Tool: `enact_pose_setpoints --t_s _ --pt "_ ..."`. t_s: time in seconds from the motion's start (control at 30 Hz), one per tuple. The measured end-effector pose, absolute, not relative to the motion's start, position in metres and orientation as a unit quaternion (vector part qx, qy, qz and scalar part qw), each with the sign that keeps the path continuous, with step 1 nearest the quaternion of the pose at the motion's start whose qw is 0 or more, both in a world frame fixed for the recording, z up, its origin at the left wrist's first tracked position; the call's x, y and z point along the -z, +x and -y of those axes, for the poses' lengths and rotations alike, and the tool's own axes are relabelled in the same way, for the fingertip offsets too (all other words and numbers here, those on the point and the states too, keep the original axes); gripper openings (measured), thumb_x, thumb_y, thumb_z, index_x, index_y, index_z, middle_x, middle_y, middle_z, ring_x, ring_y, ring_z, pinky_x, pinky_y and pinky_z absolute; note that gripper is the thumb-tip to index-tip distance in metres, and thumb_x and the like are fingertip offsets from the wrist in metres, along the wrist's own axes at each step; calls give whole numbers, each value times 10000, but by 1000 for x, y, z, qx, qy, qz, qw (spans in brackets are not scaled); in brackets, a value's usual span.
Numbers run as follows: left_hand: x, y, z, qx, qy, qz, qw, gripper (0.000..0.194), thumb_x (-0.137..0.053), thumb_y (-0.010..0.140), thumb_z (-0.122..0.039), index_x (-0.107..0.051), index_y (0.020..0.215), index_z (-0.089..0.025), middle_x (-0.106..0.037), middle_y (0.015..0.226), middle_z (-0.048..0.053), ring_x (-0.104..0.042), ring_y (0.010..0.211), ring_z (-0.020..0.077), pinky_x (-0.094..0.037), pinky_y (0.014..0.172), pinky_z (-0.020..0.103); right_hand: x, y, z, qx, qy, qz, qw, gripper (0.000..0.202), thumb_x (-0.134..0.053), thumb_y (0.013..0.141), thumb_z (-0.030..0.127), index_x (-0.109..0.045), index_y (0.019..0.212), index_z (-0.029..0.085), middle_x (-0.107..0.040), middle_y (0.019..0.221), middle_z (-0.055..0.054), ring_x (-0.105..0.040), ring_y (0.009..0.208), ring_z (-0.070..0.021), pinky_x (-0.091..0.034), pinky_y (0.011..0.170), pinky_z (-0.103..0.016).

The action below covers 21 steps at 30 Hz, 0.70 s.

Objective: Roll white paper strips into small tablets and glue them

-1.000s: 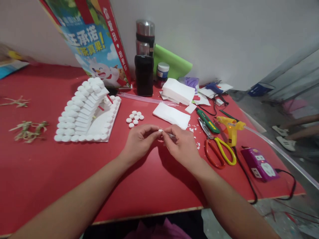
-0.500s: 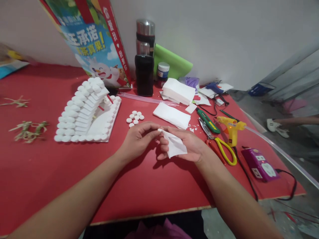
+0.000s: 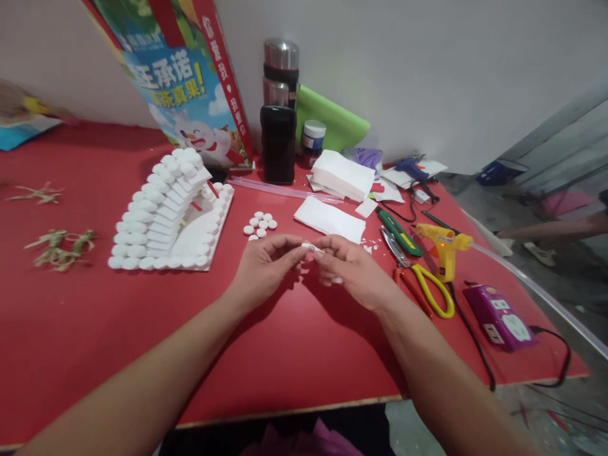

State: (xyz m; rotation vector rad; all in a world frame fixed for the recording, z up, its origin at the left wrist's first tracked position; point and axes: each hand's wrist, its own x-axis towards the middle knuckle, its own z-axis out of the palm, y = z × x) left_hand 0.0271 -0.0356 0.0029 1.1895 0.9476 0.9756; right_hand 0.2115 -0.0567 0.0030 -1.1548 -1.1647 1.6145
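Here, a bit of white paper was pinched over the middle of the red table by both the left grip and the right grip, which were held close together. Both were closed on it; whether it was folded or rolled could not be told, since most of it was hidden. A small group of white discs was laid just beyond the left grip, and a white model, edged with rows of discs, was set farther left. White sheets were laid flat just beyond the right grip, with scraps strewn beside them. To the right, a green cutter, snips with red and yellow handles, a yellow glue gun and a purple socket box were placed.
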Motion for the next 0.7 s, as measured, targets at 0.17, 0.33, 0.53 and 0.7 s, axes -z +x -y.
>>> enact_pose_setpoints --t_s 0.17,0.33,0.53,0.7 --pt "0 30 40 -443 520 -442 582 228 -804 803 -372 -754 866 -158 -685 670 17 -644 543 160 -539 483 270 -2 201 66 -301 -554 653 420 214 -608 959 353 -598 792 220 -575 666 20 -494 596 -138 -370 572 -271" --pt "0 31 43 -474 567 -424 524 112 -803 797 -286 -788 809 -176 -732 697 25 -661 617 150 -548 595 256 -2 200 74 -128 -503 758 396 166 -536 972 221 -631 836 228 -642 714 -20 -572 631 -164 -388 621 -299" --pt "-4 26 41 -448 538 -419 578 117 -859 709 -238 -768 700 -164 -730 665 34 -657 598 150 -540 575 252 -2 212 70 -153 -454 788 387 136 -575 937 171 -650 838 225 -654 700 3 -574 602 -140 -388 593 -270" --pt "-5 22 35 -411 509 -404 639 164 -896 632 -212 -754 702 -167 -730 635 22 -674 578 154 -550 573 252 -1 218 67 -163 -416 806 388 111 -587 946 170 -666 892 226 -666 719 6 -587 611 -134 -408 597 -265"
